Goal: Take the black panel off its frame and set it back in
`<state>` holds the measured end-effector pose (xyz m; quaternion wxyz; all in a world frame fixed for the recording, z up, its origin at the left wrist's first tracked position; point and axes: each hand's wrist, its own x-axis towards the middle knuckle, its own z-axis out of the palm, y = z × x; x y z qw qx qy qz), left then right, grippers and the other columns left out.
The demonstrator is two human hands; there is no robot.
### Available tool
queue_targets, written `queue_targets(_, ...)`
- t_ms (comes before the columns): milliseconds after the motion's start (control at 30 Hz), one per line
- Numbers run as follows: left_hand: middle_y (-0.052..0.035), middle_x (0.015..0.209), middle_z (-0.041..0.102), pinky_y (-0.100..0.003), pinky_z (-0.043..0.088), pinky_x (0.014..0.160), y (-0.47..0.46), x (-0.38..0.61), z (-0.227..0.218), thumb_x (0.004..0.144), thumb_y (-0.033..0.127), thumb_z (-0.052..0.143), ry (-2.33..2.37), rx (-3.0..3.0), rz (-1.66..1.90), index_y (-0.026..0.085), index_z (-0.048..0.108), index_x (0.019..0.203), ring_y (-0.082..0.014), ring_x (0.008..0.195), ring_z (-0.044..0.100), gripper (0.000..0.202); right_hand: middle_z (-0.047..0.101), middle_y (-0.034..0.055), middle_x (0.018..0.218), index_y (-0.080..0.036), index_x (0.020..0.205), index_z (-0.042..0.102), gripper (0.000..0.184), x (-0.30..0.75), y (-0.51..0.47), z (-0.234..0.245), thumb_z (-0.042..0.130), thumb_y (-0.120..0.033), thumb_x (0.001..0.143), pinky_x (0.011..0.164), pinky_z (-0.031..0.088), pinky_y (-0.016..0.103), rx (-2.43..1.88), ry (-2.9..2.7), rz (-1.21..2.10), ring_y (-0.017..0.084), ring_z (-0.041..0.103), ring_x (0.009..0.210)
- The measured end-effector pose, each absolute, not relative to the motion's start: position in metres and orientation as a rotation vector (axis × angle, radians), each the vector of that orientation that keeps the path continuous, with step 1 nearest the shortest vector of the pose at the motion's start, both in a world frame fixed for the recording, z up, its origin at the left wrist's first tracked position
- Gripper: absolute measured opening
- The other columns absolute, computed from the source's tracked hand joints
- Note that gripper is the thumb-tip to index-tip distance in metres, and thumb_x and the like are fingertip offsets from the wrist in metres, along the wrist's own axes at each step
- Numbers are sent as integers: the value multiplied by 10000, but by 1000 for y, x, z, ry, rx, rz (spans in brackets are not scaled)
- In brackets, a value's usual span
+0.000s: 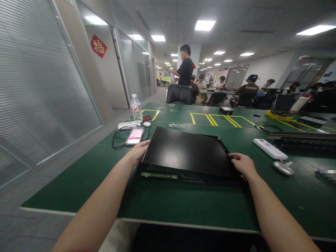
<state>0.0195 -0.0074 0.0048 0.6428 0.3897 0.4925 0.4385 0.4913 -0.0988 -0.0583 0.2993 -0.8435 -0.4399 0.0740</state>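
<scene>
A black flat display panel (187, 148) lies tilted over a thin dark frame (223, 144) on the green table. Its near edge stands a little above the frame, and a narrow green circuit board (159, 175) shows in the gap. My left hand (139, 152) is closed on the panel's left edge, with the fingertips partly hidden. At the right edge my right hand (243, 163) pinches the panel near the frame's side. Whether that hand also grips the frame, I cannot tell.
On the left stand a water bottle (135, 107), a phone (134, 135), black cables and red scissors (147, 118). A white power bank (270, 149) and a silver mouse-like device (283, 168) lie right. Long dark strips (301, 141) sit beyond them. A person (186, 70) stands behind a chair.
</scene>
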Motion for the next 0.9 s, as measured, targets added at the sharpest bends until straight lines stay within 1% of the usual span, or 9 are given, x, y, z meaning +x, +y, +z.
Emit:
queue_targets(100,-66,721,788,-246,580,502,-7,20,6,796,15,732,1140,890,1000,118,716,1273,-180,509,711,488,777,61,879,-228,1035,848,388,491,-99,-58,609,-148,739,678,480,289,-2242,-1162,202,196,686,769)
queue_targets(200,-59,710,786,-243,578,493,-7,20,7,779,-32,663,1156,886,997,121,713,1297,-171,484,696,543,776,61,867,-230,1028,849,393,490,-99,-58,610,-150,726,657,474,285,-2242,-1164,196,192,679,747)
queue_targets(300,-60,719,790,-246,574,481,-7,21,9,749,-44,639,1161,890,984,129,709,1319,-177,477,695,600,777,64,874,-224,1043,849,399,490,-99,-57,603,-155,736,653,475,288,-2260,-1167,207,194,677,746)
queue_targets(667,-67,800,810,-260,573,477,-7,21,8,703,-18,689,1089,858,994,165,736,1309,-209,542,731,634,787,74,905,-227,990,852,359,489,-100,-58,612,-140,737,703,503,298,-2239,-1181,179,218,706,810)
queue_targets(800,-78,841,817,-243,559,478,-10,24,13,721,-1,688,1064,882,1028,150,751,1278,-207,587,744,581,790,77,915,-232,993,852,361,492,-99,-60,621,-145,730,718,508,307,-2231,-1192,171,225,709,826)
queue_targets(900,-81,845,817,-235,566,505,-13,27,17,734,13,675,1030,882,1065,128,762,1242,-210,639,758,528,791,76,916,-235,982,851,363,492,-97,-61,626,-139,714,736,509,316,-2237,-1191,163,230,706,833)
